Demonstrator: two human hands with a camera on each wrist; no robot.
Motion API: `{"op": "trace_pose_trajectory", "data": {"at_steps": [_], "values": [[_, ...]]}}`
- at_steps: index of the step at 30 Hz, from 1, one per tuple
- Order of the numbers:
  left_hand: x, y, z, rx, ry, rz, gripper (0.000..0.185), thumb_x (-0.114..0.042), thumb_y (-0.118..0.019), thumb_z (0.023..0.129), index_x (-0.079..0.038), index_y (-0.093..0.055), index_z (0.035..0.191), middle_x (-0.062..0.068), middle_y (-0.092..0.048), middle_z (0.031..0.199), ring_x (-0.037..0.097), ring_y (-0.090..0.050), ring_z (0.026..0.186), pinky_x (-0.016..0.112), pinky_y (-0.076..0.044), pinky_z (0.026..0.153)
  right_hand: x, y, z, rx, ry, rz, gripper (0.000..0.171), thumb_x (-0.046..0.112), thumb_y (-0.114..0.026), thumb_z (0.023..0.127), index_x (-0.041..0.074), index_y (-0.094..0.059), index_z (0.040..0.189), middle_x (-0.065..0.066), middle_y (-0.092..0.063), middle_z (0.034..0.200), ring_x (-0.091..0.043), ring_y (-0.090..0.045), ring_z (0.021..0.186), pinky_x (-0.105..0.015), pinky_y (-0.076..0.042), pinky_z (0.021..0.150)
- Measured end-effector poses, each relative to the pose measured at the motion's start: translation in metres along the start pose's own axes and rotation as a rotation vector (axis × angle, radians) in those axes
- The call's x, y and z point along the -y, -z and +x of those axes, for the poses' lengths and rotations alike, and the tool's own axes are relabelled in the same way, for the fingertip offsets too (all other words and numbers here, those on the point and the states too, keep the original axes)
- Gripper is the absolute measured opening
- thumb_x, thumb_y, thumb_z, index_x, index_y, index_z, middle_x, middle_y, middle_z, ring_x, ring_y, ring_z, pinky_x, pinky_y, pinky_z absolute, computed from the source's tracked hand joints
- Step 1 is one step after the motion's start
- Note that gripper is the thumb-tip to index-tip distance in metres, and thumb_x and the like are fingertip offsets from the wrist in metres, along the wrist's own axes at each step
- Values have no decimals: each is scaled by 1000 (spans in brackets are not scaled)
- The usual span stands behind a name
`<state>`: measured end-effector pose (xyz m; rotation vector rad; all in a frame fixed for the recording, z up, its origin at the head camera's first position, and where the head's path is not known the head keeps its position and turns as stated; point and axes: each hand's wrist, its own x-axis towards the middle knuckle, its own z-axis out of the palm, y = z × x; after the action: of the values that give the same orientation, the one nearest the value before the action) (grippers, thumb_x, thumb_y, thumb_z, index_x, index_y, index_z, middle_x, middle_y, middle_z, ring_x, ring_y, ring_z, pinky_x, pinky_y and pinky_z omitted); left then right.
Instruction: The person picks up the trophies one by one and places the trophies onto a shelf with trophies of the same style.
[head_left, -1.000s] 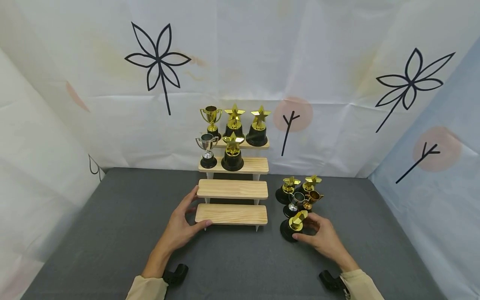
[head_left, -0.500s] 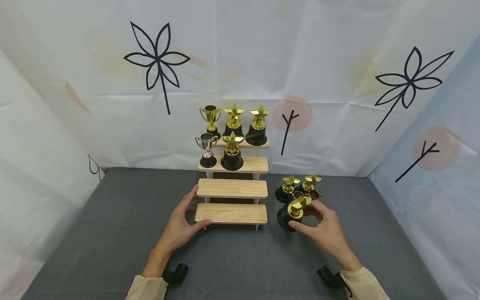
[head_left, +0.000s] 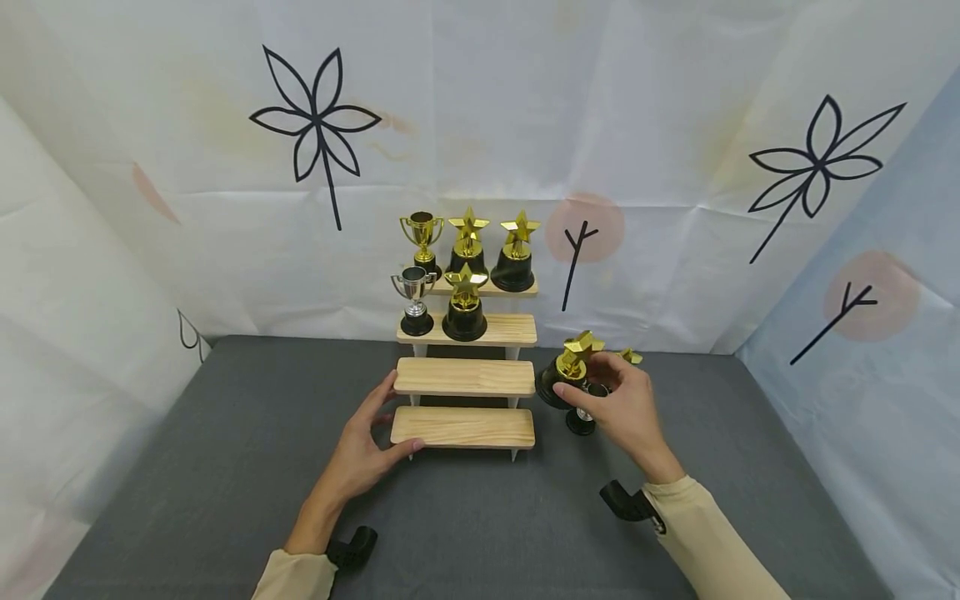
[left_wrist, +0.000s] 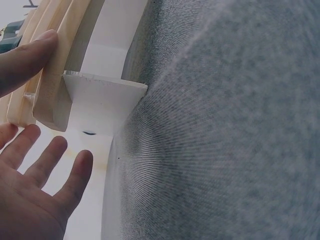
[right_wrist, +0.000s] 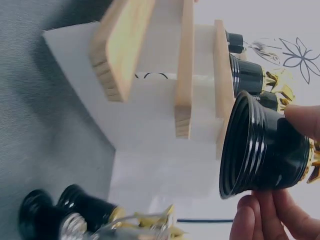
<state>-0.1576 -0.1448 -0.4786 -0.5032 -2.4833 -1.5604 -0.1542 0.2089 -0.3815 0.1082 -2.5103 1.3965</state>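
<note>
My right hand grips a gold star trophy with a black base, lifted off the table just right of the wooden stepped shelf. My left hand rests on the left end of the shelf's lowest step, thumb under its front edge and fingers straight against the side. The two upper steps carry a gold cup trophy, a silver cup trophy and three gold star trophies. The two lower steps are bare.
More small trophies stand on the grey table behind my right hand, partly hidden by it; their black bases show in the right wrist view. White patterned cloth walls close off the back and sides.
My right hand lifted the gold star trophy from the table's right side and carried it up and leftward toward the shelf. The left hand stayed on the lowest step.
</note>
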Motion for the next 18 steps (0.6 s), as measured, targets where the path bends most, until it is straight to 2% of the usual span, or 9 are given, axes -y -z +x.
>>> {"op": "trace_pose_trajectory", "data": {"at_steps": [8, 14, 18], "values": [[0, 0, 1, -1, -8, -13, 105, -17, -91, 77, -17, -28, 162, 14, -41, 155, 36, -41, 139, 64, -44, 104, 17, -16, 29, -44, 4, 41, 59, 22, -87, 83, -3, -62, 129, -20, -64, 118, -35, -62, 107, -48, -53, 94], [1, 0, 1, -1, -16, -20, 105, -16, -91, 77, -16, -28, 162, 14, -41, 155, 36, -41, 139, 65, -44, 104, 32, -26, 47, -86, 47, 46, 56, 24, -88, 81, -2, -65, 125, -19, -65, 114, -37, -62, 106, -44, -53, 94], [1, -1, 0, -3, -16, -14, 105, -16, -91, 77, -15, -28, 162, 15, -42, 154, 37, -42, 138, 65, -44, 104, 39, -34, 58, -94, 54, 55, 57, 26, -89, 80, -2, -65, 124, -19, -65, 112, -38, -61, 106, -46, -52, 96]]}}
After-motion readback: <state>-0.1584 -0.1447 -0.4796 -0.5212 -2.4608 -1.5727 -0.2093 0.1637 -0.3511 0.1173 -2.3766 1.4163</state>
